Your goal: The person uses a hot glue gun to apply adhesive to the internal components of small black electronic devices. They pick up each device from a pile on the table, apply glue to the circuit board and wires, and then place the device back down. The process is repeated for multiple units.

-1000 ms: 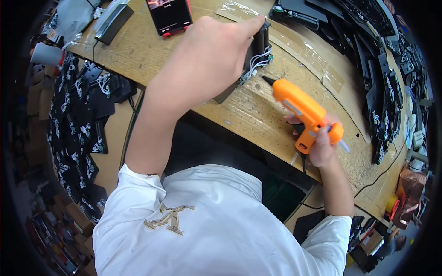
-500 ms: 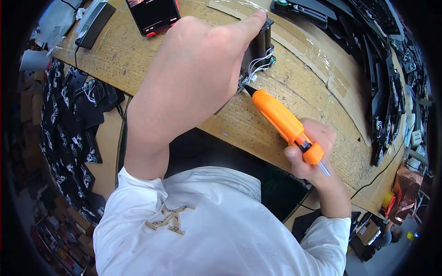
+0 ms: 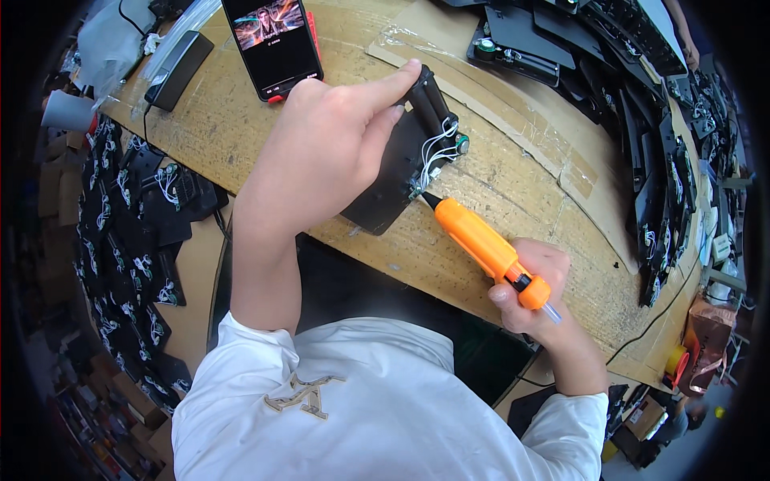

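Observation:
My right hand (image 3: 536, 280) is wrapped round an orange glue gun (image 3: 480, 236), with a clear glue stick poking from its back end. The gun's black nozzle meets the near right corner of a black plastic panel (image 3: 383, 196), by a small green board (image 3: 415, 189). White wires (image 3: 433, 152) run from there to a round green-rimmed part (image 3: 462, 144) on the panel's edge. My left hand (image 3: 333, 140) grips the panel from the left, index finger stretched to its far end and thumb bent below. Its other fingers are hidden.
A phone (image 3: 277, 56) in a red stand and a black bar-shaped device (image 3: 180, 70) sit at the back left. Stacked black panels with wires (image 3: 120, 232) lie left; more (image 3: 650, 160) curve along the right, beside cardboard (image 3: 553, 152). Another person's arm (image 3: 682, 32) shows top right.
My left hand appears lower and turned, exposing more of the panel and my thumb. The nozzle stays by the panel's corner. The whole view has shifted slightly, and the phone's screen shows a picture.

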A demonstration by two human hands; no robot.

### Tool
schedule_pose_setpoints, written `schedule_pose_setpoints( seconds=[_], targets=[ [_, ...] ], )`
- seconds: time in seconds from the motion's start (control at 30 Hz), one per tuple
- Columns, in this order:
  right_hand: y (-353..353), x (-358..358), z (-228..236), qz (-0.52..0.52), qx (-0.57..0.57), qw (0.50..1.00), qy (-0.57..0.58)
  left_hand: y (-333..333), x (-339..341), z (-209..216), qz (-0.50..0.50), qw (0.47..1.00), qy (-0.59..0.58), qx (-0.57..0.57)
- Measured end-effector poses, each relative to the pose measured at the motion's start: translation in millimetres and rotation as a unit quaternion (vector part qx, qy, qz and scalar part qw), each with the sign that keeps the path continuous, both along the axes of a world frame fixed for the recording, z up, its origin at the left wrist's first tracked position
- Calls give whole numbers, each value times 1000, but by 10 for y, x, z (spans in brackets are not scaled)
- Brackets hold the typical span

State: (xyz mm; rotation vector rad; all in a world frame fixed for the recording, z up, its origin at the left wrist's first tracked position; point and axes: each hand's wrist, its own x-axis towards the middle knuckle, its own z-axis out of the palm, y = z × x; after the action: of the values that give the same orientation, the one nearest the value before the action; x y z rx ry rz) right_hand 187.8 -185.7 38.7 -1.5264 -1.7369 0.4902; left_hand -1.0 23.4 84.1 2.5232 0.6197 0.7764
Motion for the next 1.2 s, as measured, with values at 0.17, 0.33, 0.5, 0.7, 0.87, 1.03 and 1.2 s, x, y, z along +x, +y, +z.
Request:
schedule_pose_setpoints(
  seconds=[0.17, 0.33, 0.5, 0.7, 0.87, 1.03, 1.2],
  targets=[
    [27, -13, 68, 10, -10, 1000, -9, 13, -17, -3, 6, 999, 9, -52],
    [41, -85, 142, -2, -37, 999, -36, 56, -86, -61, 26, 987, 46, -151],
    [-49, 25, 19, -38, -65, 990, 120, -10, -365, -22, -127, 973, 50, -189],
    [-219, 177, -254, -125, -66, 881, 452, -246, -505, -87, -51, 938, -173, -297],
    [-202, 153, -292, -111, -30, 896, 428, -258, -497, -148, 22, 874, -288, -391],
    [-181, 173, -284, -110, -33, 892, 437, -277, -453, -97, 23, 862, -267, -430],
    [-173, 194, -268, -124, -29, 874, 469, -137, -423, -203, 4, 748, -277, -603]
  ],
)
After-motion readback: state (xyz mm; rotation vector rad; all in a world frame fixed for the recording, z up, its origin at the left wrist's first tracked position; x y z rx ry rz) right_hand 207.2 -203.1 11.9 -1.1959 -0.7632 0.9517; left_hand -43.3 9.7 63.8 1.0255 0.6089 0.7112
